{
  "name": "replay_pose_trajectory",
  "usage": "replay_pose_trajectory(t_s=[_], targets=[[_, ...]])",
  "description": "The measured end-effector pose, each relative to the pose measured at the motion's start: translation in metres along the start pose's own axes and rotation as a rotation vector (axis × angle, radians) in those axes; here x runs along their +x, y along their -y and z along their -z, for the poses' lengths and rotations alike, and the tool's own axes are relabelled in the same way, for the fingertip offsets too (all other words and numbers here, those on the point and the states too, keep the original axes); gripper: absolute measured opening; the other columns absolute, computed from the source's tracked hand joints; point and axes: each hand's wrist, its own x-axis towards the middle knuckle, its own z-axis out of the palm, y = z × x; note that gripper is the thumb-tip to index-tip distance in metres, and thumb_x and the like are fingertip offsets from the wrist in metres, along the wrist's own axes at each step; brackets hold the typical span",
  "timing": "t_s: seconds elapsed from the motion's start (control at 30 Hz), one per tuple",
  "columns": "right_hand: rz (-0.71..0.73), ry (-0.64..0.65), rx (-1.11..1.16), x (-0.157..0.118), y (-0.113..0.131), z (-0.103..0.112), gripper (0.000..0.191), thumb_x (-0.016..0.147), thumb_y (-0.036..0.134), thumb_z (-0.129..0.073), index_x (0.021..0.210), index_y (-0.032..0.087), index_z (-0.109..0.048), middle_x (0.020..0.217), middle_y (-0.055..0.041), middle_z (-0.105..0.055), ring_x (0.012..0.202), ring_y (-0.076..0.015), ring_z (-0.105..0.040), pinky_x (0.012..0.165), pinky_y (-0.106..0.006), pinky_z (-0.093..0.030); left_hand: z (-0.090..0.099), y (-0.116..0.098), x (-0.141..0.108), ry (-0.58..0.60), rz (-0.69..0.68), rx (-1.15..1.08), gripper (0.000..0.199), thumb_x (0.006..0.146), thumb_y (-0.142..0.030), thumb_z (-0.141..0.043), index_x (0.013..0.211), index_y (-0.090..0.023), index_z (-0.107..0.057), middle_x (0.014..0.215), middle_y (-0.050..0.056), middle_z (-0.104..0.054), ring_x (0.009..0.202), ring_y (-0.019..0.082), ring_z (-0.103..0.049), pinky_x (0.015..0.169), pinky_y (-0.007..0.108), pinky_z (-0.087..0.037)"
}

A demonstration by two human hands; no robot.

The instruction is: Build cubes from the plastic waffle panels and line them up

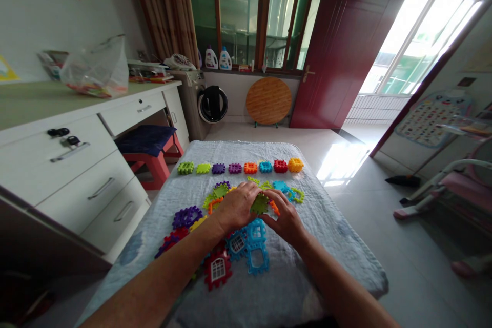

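My left hand (239,206) and my right hand (285,218) hold an olive green toothed piece (260,204) between them, above the middle of the cloth-covered table. The fingers of both hands are closed on its edges. Around and below my hands lie loose toothed pieces: light blue ones (257,258), a red one with a white window grid (218,268), purple ones (187,217) and a light green one (221,191). Beyond them runs a row of several small blocks, from a green one (186,167) at the left to a yellow-orange one (295,165) at the right.
The table (330,246) has a grey-blue cloth. At the left stand a white desk (77,164) with a plastic bag (98,69) and a red stool (156,164) with a dark cushion. A pink chair (467,184) is at the right.
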Motion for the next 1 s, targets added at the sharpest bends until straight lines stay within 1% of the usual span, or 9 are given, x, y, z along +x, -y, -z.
replay_pose_trajectory(t_s=[0.13, 0.3, 0.4, 0.47, 0.53, 0.63, 0.7, 0.83, 1.0], targets=[[0.0, -0.003, 0.009, 0.001, 0.001, 0.0, 0.052, 0.083, 0.027, -0.065, 0.132, 0.025, -0.046, 0.122, -0.0115, -0.056, 0.116, -0.0255, -0.054, 0.097, -0.042, -0.047, 0.001, -0.005, 0.0, -0.028, -0.017, 0.021, 0.037, 0.08, -0.034, -0.057, 0.113, -0.02, -0.054, 0.112, 0.01, -0.06, 0.107, 0.027, -0.054, 0.094, 0.041, -0.043], [-0.04, -0.009, 0.02, 0.001, 0.003, 0.0, 0.056, 0.082, 0.029, -0.066, 0.133, 0.025, -0.044, 0.126, -0.0126, -0.052, 0.117, -0.026, -0.052, 0.095, -0.042, -0.048, 0.0, -0.002, 0.001, -0.038, 0.003, 0.024, 0.039, 0.076, -0.033, -0.061, 0.113, -0.02, -0.056, 0.108, 0.009, -0.061, 0.102, 0.026, -0.054, 0.093, 0.041, -0.043], [-0.109, -0.031, 0.053, 0.001, 0.001, -0.001, 0.062, 0.079, 0.033, -0.069, 0.134, 0.024, -0.042, 0.125, -0.0132, -0.052, 0.105, -0.0239, -0.057, 0.086, -0.039, -0.052, -0.002, 0.003, 0.001, -0.07, -0.01, 0.024, 0.046, 0.074, -0.03, -0.062, 0.117, -0.018, -0.054, 0.111, 0.01, -0.06, 0.103, 0.027, -0.054, 0.094, 0.041, -0.043], [-0.152, -0.026, 0.083, 0.002, -0.001, -0.002, 0.061, 0.079, 0.033, -0.07, 0.133, 0.023, -0.043, 0.115, -0.0108, -0.057, 0.089, -0.0196, -0.06, 0.079, -0.036, -0.054, -0.005, 0.005, 0.001, -0.088, -0.026, 0.014, 0.046, 0.074, -0.028, -0.062, 0.117, -0.018, -0.054, 0.11, 0.01, -0.06, 0.103, 0.026, -0.054, 0.094, 0.04, -0.043], [-0.194, 0.006, 0.112, 0.003, -0.003, -0.002, 0.056, 0.078, 0.032, -0.07, 0.129, 0.023, -0.048, 0.1, -0.0063, -0.062, 0.076, -0.0156, -0.059, 0.071, -0.032, -0.053, -0.008, 0.006, 0.001, -0.093, -0.042, 0.003, 0.042, 0.074, -0.026, -0.061, 0.116, -0.018, -0.055, 0.109, 0.009, -0.06, 0.102, 0.025, -0.054, 0.094, 0.039, -0.043], [-0.258, 0.044, 0.165, 0.004, -0.004, -0.002, 0.047, 0.077, 0.028, -0.07, 0.121, 0.023, -0.054, 0.083, -0.0005, -0.062, 0.066, -0.0126, -0.057, 0.065, -0.027, -0.05, -0.011, 0.006, 0.001, -0.096, -0.062, -0.003, 0.039, 0.076, -0.025, -0.059, 0.115, -0.019, -0.055, 0.108, 0.009, -0.059, 0.103, 0.025, -0.054, 0.095, 0.039, -0.043], [-0.292, 0.04, 0.208, 0.004, -0.006, -0.003, 0.047, 0.076, 0.026, -0.07, 0.12, 0.023, -0.054, 0.078, 0.0012, -0.061, 0.065, -0.012, -0.056, 0.064, -0.026, -0.049, -0.012, 0.005, 0.001, -0.105, -0.07, -0.002, 0.042, 0.077, -0.025, -0.059, 0.118, -0.018, -0.053, 0.111, 0.01, -0.058, 0.106, 0.025, -0.053, 0.097, 0.04, -0.042], [-0.34, 0.017, 0.298, 0.0, -0.012, -0.008, 0.05, 0.075, 0.025, -0.071, 0.121, 0.024, -0.052, 0.08, 0.001, -0.061, 0.068, -0.0128, -0.057, 0.066, -0.027, -0.049, -0.009, 0.002, 0.002, -0.117, -0.076, -0.002, 0.049, 0.08, -0.031, -0.061, 0.125, -0.018, -0.047, 0.116, 0.011, -0.057, 0.11, 0.026, -0.051, 0.098, 0.042, -0.041], [-0.397, 0.004, 0.501, -0.002, -0.018, -0.012, 0.054, 0.074, 0.03, -0.073, 0.122, 0.025, -0.049, 0.087, -0.0005, -0.061, 0.077, -0.0143, -0.06, 0.071, -0.03, -0.05, -0.005, -0.004, 0.002, -0.111, -0.049, 0.029, 0.038, 0.079, -0.023, -0.058, 0.117, -0.019, -0.051, 0.115, 0.009, -0.056, 0.108, 0.025, -0.051, 0.097, 0.04, -0.043]])
